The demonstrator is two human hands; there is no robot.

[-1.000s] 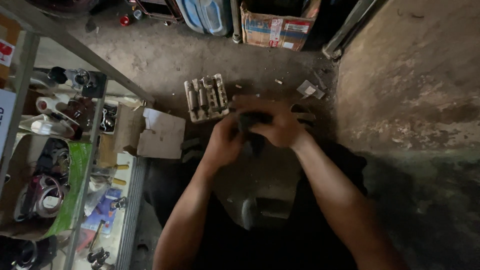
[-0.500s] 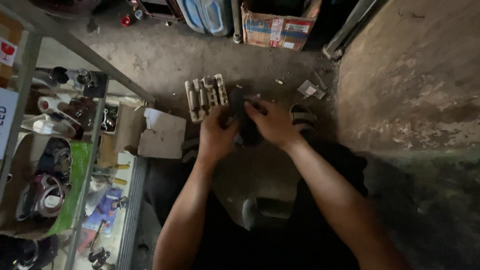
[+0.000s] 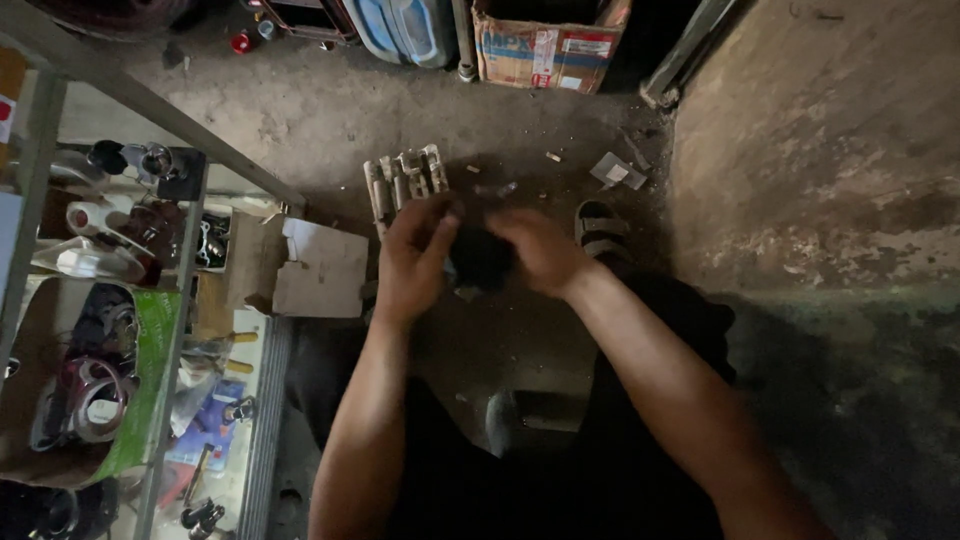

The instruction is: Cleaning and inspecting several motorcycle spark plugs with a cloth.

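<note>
- Left hand (image 3: 412, 262) is curled round the side of a small dark thing (image 3: 480, 258), fingers bent.
- Right hand (image 3: 540, 250) is blurry; it touches the dark thing's other side, but I can't tell if it pinches or just rests.
- The dark thing sits between both hands, held up over the dirty floor (image 3: 300, 110) (too dark to tell what it is).
- It looks small & light, prob. stiff. Best to hold it by its two sides, like now.
- A tray of pale tubes (image 3: 405, 182) lies on the floor just past the hands.
- A sandal (image 3: 600, 228) is near the right wrist.
- Shelves w/ bits & tools (image 3: 110, 300) stand at the left; a cardboard box (image 3: 550, 40) is far off.
</note>
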